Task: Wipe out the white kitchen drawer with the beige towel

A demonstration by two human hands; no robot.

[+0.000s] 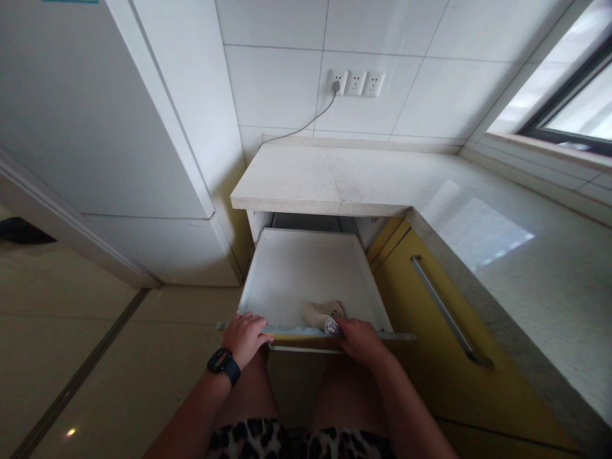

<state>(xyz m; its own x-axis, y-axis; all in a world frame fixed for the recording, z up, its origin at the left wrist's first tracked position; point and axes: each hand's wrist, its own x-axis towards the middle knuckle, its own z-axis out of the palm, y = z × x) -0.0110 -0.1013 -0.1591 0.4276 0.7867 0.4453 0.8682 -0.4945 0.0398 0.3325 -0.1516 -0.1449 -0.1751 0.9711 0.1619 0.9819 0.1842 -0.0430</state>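
A white-lined drawer (287,274) is pulled out from under the counter. My left hand (245,335) grips the left part of its front edge, with the fingers over the top and the thumb at the front. Close to the right part of that edge, my right hand (361,341) is closed on a bunched beige cloth (321,313). The cloth's rolled end lies over the front rim, and a dark mark shows near its right side. My right fingertips are partly hidden by the cloth and the hand itself.
Above the drawer runs a pale stone countertop (296,172), turning along the right side. A yellow cabinet front with a metal handle (449,312) is at the right. Wall sockets (356,83) hold one plugged cord. A white cabinet (157,248) stands left. My legs are below the drawer.
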